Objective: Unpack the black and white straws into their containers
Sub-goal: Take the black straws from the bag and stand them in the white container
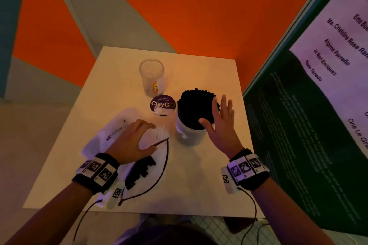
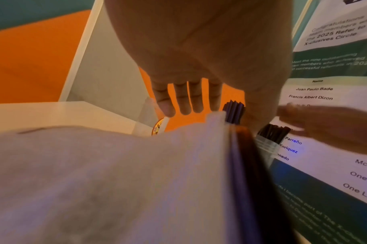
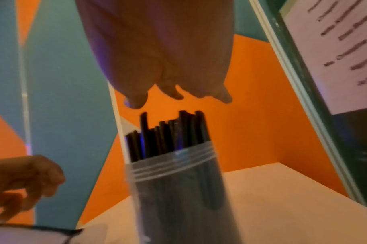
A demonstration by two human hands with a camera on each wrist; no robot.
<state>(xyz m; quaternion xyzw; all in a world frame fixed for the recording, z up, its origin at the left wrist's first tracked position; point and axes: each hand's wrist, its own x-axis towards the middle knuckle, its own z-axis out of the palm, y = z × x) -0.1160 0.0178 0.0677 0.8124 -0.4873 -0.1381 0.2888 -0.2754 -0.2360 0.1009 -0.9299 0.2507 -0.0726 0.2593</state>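
A: Start at the left. What lies there?

B: A white plastic bag [image 1: 111, 131] lies flat on the white table [image 1: 215, 165]. The left hand [image 1: 131, 141] hovers palm down over it, fingers straight and slightly spread, holding nothing. In the left wrist view the bag fills the foreground, and whether the fingertips [image 2: 185, 105] touch it I cannot tell.

A: And the straws there?

B: A bundle of black straws [image 1: 141, 171] lies just below the left wrist, on the bag's near part. A few white straws [image 1: 161, 133] lie just right of the left fingers. A thin dark cord [image 1: 163, 167] curves across the table beside them.

A: Further back?

B: An empty clear plastic jar [image 1: 152, 76] stands upright near the far edge. In front of it a round purple "ClayGo" sticker [image 1: 162, 104] sits on the tabletop.

A: Now the right.

B: A second clear jar [image 1: 189, 131] stands upright, packed with black straws [image 1: 195, 105] whose tips rise above its threaded rim. The right hand [image 1: 221, 125] is flat above them, fingers extended and fanned, gripping nothing. The right wrist view shows a gap between the fingertips [image 3: 136, 100] and the straw tips.

A: Beyond that?

B: A green and white printed board [image 1: 318, 85] stands along the table's right side, and an orange wall [image 1: 189, 6] rises behind.
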